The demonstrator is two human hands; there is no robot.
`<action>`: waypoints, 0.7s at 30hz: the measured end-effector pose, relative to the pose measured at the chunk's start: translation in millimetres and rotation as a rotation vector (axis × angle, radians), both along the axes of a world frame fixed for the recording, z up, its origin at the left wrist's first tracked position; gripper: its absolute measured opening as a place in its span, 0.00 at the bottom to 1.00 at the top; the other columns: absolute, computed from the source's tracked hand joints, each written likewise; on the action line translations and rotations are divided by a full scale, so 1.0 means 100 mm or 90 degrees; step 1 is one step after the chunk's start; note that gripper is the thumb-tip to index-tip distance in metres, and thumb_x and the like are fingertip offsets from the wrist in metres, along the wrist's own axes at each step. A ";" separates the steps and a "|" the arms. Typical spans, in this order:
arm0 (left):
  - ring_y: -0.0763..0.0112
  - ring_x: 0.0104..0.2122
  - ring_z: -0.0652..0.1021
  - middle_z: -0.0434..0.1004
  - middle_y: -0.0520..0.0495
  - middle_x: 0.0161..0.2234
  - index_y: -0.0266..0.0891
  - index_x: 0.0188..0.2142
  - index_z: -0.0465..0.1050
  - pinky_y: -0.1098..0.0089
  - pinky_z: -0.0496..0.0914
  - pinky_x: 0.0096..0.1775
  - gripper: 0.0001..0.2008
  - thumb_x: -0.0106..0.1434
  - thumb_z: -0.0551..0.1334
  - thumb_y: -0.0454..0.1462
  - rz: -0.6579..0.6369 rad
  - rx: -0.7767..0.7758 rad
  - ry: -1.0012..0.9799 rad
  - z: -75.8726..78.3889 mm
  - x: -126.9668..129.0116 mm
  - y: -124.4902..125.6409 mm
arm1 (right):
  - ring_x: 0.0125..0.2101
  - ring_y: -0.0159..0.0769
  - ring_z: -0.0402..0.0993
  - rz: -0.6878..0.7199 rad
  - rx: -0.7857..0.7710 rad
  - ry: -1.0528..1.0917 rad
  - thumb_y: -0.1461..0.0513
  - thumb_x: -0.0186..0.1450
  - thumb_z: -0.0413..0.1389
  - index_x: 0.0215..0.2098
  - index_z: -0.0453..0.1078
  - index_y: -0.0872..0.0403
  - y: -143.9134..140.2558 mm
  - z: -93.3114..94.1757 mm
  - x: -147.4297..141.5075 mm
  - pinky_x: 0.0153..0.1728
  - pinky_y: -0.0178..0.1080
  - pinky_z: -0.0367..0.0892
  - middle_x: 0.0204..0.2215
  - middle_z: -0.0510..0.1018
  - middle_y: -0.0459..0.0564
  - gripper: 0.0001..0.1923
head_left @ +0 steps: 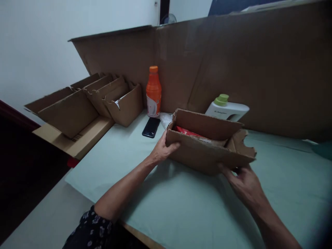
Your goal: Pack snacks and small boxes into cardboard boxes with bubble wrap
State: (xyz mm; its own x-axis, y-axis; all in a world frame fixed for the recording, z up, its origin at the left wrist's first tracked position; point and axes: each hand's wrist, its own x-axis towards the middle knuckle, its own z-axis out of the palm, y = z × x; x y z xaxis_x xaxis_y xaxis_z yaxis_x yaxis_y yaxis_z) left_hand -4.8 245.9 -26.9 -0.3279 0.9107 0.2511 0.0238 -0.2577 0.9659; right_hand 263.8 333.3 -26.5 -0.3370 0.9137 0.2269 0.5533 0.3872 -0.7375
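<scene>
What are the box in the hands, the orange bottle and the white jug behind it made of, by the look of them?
Box: corrugated cardboard, matt brown; a torn flap edge shows the rough paper board.
Orange bottle: probably plastic, smooth and slightly glossy, with an orange screw cap and a white label.
White jug: apparently moulded plastic, smooth and opaque, with a built-in handle and a green cap.

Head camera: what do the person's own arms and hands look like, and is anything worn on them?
Both hands are bare: no gloves, rings or watch show on the left hand or the right hand. Both forearms are bare too. At the left upper arm sits a short dark sleeve with a small pale floral print. The right arm leaves the picture before any sleeve shows.
</scene>
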 end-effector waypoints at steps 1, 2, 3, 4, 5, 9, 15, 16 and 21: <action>0.51 0.62 0.70 0.70 0.39 0.62 0.40 0.65 0.61 0.54 0.63 0.64 0.39 0.61 0.69 0.53 -0.001 0.008 -0.025 -0.01 0.05 -0.01 | 0.34 0.50 0.80 -0.019 -0.016 0.002 0.42 0.58 0.59 0.40 0.72 0.52 -0.03 -0.01 -0.02 0.32 0.45 0.72 0.35 0.83 0.59 0.25; 0.51 0.62 0.70 0.69 0.39 0.63 0.40 0.66 0.60 0.54 0.62 0.64 0.40 0.60 0.69 0.53 0.005 0.014 -0.037 -0.02 0.10 -0.05 | 0.35 0.51 0.80 -0.040 -0.024 0.001 0.41 0.57 0.59 0.41 0.72 0.53 -0.07 0.00 -0.01 0.33 0.46 0.72 0.35 0.83 0.59 0.26; 0.51 0.63 0.69 0.68 0.39 0.64 0.40 0.67 0.59 0.53 0.61 0.65 0.40 0.61 0.69 0.52 0.013 0.018 -0.040 -0.03 0.16 -0.13 | 0.36 0.52 0.79 -0.054 -0.029 -0.001 0.41 0.57 0.59 0.41 0.72 0.53 -0.13 0.00 0.04 0.33 0.47 0.72 0.35 0.82 0.58 0.27; 0.51 0.64 0.68 0.67 0.39 0.64 0.40 0.67 0.58 0.53 0.59 0.66 0.41 0.61 0.69 0.51 0.021 0.018 -0.038 -0.06 0.22 -0.25 | 0.36 0.52 0.79 -0.059 -0.032 -0.005 0.40 0.56 0.58 0.41 0.72 0.53 -0.20 0.00 0.09 0.33 0.47 0.72 0.34 0.82 0.57 0.28; 0.51 0.65 0.66 0.67 0.38 0.64 0.39 0.68 0.58 0.53 0.57 0.67 0.41 0.61 0.69 0.50 0.029 0.012 -0.032 -0.08 0.27 -0.40 | 0.36 0.53 0.79 -0.065 -0.029 -0.008 0.40 0.56 0.58 0.40 0.73 0.53 -0.30 0.00 0.14 0.33 0.47 0.72 0.34 0.82 0.57 0.28; 0.52 0.63 0.69 0.72 0.38 0.60 0.38 0.67 0.59 0.53 0.58 0.67 0.38 0.63 0.68 0.49 0.125 -0.052 -0.057 -0.12 0.28 -1.15 | 0.36 0.52 0.78 -0.020 0.002 0.025 0.40 0.58 0.59 0.38 0.74 0.53 -0.74 0.02 0.02 0.34 0.46 0.74 0.32 0.81 0.56 0.26; 0.55 0.64 0.68 0.66 0.40 0.65 0.44 0.70 0.55 0.54 0.57 0.68 0.40 0.64 0.68 0.49 0.276 -0.023 -0.018 0.02 0.10 -1.58 | 0.39 0.51 0.79 0.131 -0.048 0.087 0.43 0.62 0.59 0.48 0.74 0.55 -0.88 0.07 -0.46 0.40 0.49 0.75 0.40 0.83 0.57 0.27; 0.54 0.66 0.66 0.64 0.41 0.67 0.45 0.70 0.54 0.54 0.55 0.69 0.40 0.64 0.69 0.48 0.265 -0.014 -0.009 0.01 0.13 -1.56 | 0.41 0.52 0.79 0.121 -0.049 0.092 0.43 0.62 0.59 0.48 0.74 0.54 -0.84 0.05 -0.43 0.42 0.50 0.75 0.42 0.83 0.58 0.27; 0.55 0.70 0.58 0.55 0.44 0.71 0.47 0.71 0.51 0.54 0.49 0.71 0.40 0.66 0.66 0.47 0.219 -0.019 -0.015 -0.17 0.36 -1.46 | 0.45 0.53 0.80 0.113 -0.050 0.078 0.40 0.60 0.60 0.44 0.74 0.52 -0.68 -0.09 -0.09 0.47 0.53 0.76 0.42 0.83 0.57 0.27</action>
State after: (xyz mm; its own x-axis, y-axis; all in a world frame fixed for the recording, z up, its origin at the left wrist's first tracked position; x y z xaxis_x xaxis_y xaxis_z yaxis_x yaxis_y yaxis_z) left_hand 31.7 99.8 -44.0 -0.6228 0.7524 0.2145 0.0820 -0.2098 0.9743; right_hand 255.2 265.1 -35.3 -0.4685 0.8588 0.2072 0.3855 0.4097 -0.8268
